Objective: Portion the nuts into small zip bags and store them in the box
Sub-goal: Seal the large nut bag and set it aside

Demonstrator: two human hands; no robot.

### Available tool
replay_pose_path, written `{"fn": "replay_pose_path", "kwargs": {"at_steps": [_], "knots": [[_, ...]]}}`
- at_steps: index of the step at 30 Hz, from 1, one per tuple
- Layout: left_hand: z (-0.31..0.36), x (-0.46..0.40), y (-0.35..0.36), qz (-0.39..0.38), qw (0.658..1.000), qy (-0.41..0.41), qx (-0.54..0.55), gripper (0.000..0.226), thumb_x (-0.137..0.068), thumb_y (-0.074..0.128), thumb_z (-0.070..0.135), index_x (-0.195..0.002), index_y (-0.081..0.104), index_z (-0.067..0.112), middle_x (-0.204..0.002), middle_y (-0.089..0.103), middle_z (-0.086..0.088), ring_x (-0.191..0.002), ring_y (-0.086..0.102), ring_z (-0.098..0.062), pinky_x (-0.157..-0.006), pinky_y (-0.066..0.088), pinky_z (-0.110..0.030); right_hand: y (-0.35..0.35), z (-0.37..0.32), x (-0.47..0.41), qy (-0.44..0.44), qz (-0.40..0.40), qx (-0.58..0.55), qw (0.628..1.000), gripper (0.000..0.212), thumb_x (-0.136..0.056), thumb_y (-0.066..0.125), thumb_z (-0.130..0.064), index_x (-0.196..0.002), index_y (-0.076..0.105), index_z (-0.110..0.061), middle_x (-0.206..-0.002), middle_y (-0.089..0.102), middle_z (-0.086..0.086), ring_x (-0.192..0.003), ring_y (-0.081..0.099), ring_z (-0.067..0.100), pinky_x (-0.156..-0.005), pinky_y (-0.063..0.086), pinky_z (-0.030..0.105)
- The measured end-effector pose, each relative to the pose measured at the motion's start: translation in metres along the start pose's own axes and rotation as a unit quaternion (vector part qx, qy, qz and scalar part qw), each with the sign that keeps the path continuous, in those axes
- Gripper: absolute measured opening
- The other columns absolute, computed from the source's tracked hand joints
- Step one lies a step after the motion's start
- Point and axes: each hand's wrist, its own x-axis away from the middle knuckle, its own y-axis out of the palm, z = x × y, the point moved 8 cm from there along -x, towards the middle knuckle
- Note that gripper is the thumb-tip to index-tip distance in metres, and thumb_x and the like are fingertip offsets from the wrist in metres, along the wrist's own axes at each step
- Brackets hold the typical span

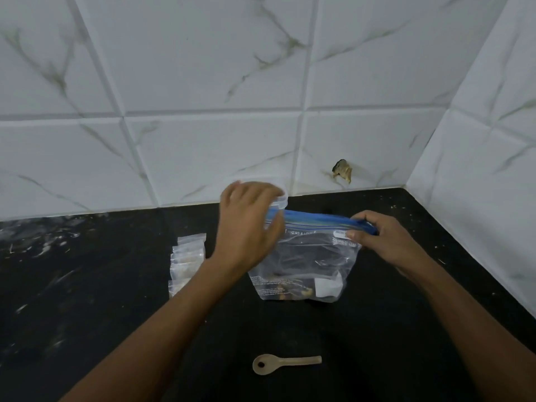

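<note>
Counter (87, 285): black, speckled; your small filled bags (187, 264) lie left, spoon (285, 363) near you
Walls (203, 82): white marbled tile, corner right
Grip: your right hand (385, 242) pinches the large zip bag (304, 262); left hand (249, 227) blurred, cannot tell

- Right hand (385, 242) pinches the blue zip strip at the right end of the large zip bag (301, 268), held upright on the black counter (87, 285).
- Left hand (249, 224) at the strip's other end, fingers blurred; grip unclear.
- A few nuts (301, 293) at the bag's bottom, below the pinch.
- Small filled bags (187, 262) stacked left of the left hand.
- Beige scoop (285, 363) lies nearer the camera, apart from both hands.
- Clear box (282, 200) edge behind the left hand.
</note>
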Motion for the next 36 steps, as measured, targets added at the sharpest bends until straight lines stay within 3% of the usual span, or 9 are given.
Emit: {"fn": "replay_pose_path", "kwargs": {"at_steps": [3, 8, 11, 14, 19, 25, 29, 32, 36], "knots": [[0.064, -0.018, 0.037, -0.12, 0.983, 0.133, -0.028, 0.035, -0.092, 0.059, 0.04, -0.122, 0.064, 0.022, -0.12, 0.068, 0.001, -0.118, 0.058, -0.019, -0.114, 0.024, -0.047, 0.002, 0.001, 0.0, 0.002, 0.024, -0.011, 1.0, 0.024, -0.085, 0.07, -0.017, -0.103, 0.061, -0.03, -0.102, 0.059, -0.016, -0.095, 0.056, 0.004, -0.078, 0.045, 0.026], [0.099, -0.031, 0.098, -0.286, 0.944, 0.16, -0.043, 0.037, -0.091, 0.062, 0.04, -0.126, 0.061, 0.027, -0.117, 0.066, 0.001, -0.111, 0.06, -0.018, -0.107, 0.029, -0.04, 0.007, 0.011, 0.007, 0.018, 0.053, -0.072, 0.996, 0.032, -0.082, 0.071, -0.008, -0.105, 0.06, -0.028, -0.102, 0.063, -0.007, -0.094, 0.06, 0.006, -0.073, 0.046, 0.02], [0.102, -0.041, 0.103, -0.285, 0.947, 0.144, -0.027, 0.014, -0.093, 0.06, 0.032, -0.104, 0.065, 0.025, -0.101, 0.066, 0.004, -0.093, 0.06, -0.015, -0.092, 0.037, -0.035, 0.01, 0.022, 0.016, 0.031, 0.076, -0.153, 0.985, 0.03, -0.083, 0.07, -0.009, -0.106, 0.061, -0.025, -0.102, 0.067, -0.003, -0.091, 0.067, 0.011, -0.07, 0.053, 0.019], [0.097, -0.049, 0.101, -0.285, 0.953, 0.105, -0.007, 0.008, -0.092, 0.062, 0.031, -0.086, 0.062, 0.026, -0.091, 0.065, 0.007, -0.081, 0.054, -0.011, -0.079, 0.038, -0.032, 0.033, 0.036, 0.025, 0.053, 0.031, -0.214, 0.975, 0.034, -0.083, 0.069, -0.003, -0.11, 0.059, -0.02, -0.096, 0.071, -0.003, -0.088, 0.07, 0.007, -0.063, 0.052, 0.014], [0.092, -0.049, 0.101, -0.305, 0.95, 0.065, 0.02, 0.008, -0.092, 0.062, 0.026, -0.097, 0.066, 0.02, -0.097, 0.069, 0.001, -0.085, 0.057, -0.014, -0.075, 0.039, -0.029, 0.075, 0.074, 0.032, 0.065, -0.029, -0.127, 0.989, 0.057, -0.075, 0.08, -0.012, -0.124, 0.055, -0.027, -0.117, 0.068, -0.005, -0.108, 0.065, 0.009, -0.088, 0.051, 0.028], [0.107, -0.04, 0.108, -0.363, 0.922, 0.137, -0.022, 0.033, -0.095, 0.058, 0.031, -0.128, 0.058, 0.031, -0.12, 0.065, 0.003, -0.108, 0.06, -0.017, -0.086, 0.043, -0.035, 0.098, 0.101, 0.033, 0.095, -0.021, -0.094, 0.991, 0.045, -0.081, 0.075, -0.01, -0.12, 0.058, -0.02, -0.107, 0.071, -0.007, -0.099, 0.068, 0.006, -0.083, 0.054, 0.023], [0.116, -0.041, 0.113, -0.356, 0.917, 0.174, -0.045, 0.032, -0.095, 0.059, 0.041, -0.121, 0.067, 0.024, -0.116, 0.065, 0.002, -0.104, 0.061, -0.017, -0.081, 0.038, -0.03, 0.1, 0.096, 0.034, 0.108, -0.007, -0.078, 0.991, 0.037, -0.083, 0.074, -0.014, -0.109, 0.053, -0.031, -0.097, 0.067, -0.014, -0.091, 0.064, 0.002, -0.068, 0.045, 0.012], [0.114, -0.047, 0.11, -0.342, 0.925, 0.159, -0.036, 0.032, -0.096, 0.056, 0.043, -0.116, 0.07, 0.022, -0.113, 0.067, 0.003, -0.101, 0.062, -0.016, -0.084, 0.04, -0.031, 0.11, 0.105, 0.042, 0.139, -0.041, -0.065, 0.987, 0.039, -0.081, 0.076, -0.016, -0.104, 0.051, -0.033, -0.093, 0.063, -0.017, -0.088, 0.06, -0.001, -0.069, 0.043, 0.014], [0.111, -0.056, 0.101, -0.304, 0.941, 0.146, -0.019, 0.03, -0.096, 0.054, 0.046, -0.105, 0.074, 0.025, -0.101, 0.072, 0.004, -0.091, 0.065, -0.018, -0.075, 0.034, -0.029, 0.115, 0.123, 0.051, 0.152, -0.035, -0.013, 0.988, 0.02, -0.082, 0.075, -0.021, -0.1, 0.066, -0.023, -0.088, 0.07, -0.01, -0.084, 0.066, 0.001, -0.074, 0.051, 0.016]]}}
